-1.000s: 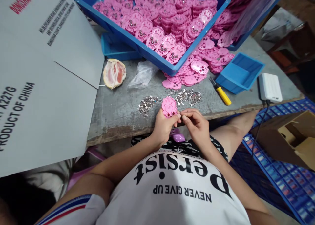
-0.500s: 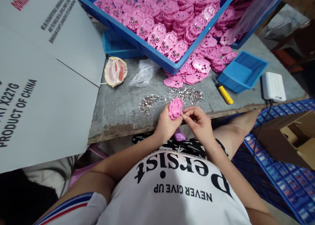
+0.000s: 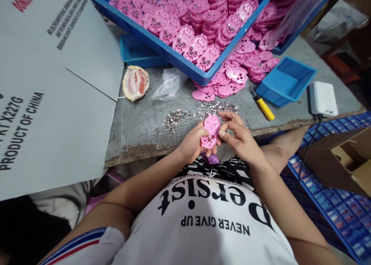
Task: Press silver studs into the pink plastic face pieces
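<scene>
My left hand [image 3: 193,143] grips a pink plastic paw-shaped part [image 3: 211,131] upright over the table's front edge. My right hand [image 3: 238,135] presses thumb and forefinger against the part's right side, other fingers half spread; what they pinch is too small to see. Just beyond lies a scatter of small silver metal pieces [image 3: 199,113] on the grey table [image 3: 139,129]. A purple object [image 3: 211,158] rests in my lap below the hands.
A big blue bin [image 3: 174,58] full of pink parts sits at the back, more pink parts [image 3: 232,83] spilled beside it. Also there: small blue tray [image 3: 285,81], yellow-handled knife [image 3: 262,107], white charger box [image 3: 322,99], peeled pomelo [image 3: 135,82], clear bag [image 3: 169,84], cardboard flap [image 3: 52,87] at left.
The pink part has turned from edge-on to face up in my left hand. My right hand has shifted up and right along its side, fingers opening a little.
</scene>
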`<act>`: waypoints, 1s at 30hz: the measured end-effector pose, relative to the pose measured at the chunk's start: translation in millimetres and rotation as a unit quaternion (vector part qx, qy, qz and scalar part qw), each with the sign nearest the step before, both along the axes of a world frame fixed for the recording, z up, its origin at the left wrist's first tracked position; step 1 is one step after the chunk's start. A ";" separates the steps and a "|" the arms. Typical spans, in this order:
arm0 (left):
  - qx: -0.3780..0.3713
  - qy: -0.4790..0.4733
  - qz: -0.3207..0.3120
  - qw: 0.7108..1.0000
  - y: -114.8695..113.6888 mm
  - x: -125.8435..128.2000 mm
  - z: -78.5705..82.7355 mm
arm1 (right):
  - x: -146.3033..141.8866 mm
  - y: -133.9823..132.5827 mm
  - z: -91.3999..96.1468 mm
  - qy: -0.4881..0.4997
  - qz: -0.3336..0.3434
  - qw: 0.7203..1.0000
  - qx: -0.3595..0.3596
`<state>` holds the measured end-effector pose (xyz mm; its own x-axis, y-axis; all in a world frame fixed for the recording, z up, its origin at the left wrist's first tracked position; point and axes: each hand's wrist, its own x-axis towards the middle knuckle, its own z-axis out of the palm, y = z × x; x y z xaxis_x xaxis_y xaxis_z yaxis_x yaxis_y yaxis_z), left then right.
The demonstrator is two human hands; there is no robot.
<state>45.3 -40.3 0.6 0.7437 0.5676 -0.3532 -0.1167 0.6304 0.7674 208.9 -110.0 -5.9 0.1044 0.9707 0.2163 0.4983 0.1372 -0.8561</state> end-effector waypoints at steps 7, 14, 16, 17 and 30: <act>0.018 0.015 -0.020 1.000 -4.0 2.2 0.4 | 4.3 2.9 1.3 -0.017 0.063 0.997 -0.039; 0.028 0.014 -0.029 0.999 -4.6 2.5 -3.9 | 7.0 4.6 -0.9 -0.022 0.074 0.995 -0.060; 0.031 0.012 -0.030 0.999 -4.5 2.5 -4.9 | 7.2 4.8 -0.6 -0.016 0.076 0.995 -0.068; 0.033 0.012 -0.031 0.999 -4.4 2.6 -5.2 | 7.1 4.8 -0.4 -0.012 0.077 0.994 -0.072; 0.012 0.000 -0.029 1.000 -3.1 2.0 -10.4 | -3.4 4.4 -5.4 0.009 0.001 0.999 -0.050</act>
<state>47.3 -43.4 -9.9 0.7755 0.5318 -0.3403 -0.0803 0.6177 0.7823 205.4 -105.6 -11.2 0.1058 0.9876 0.1157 0.4821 0.0508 -0.8747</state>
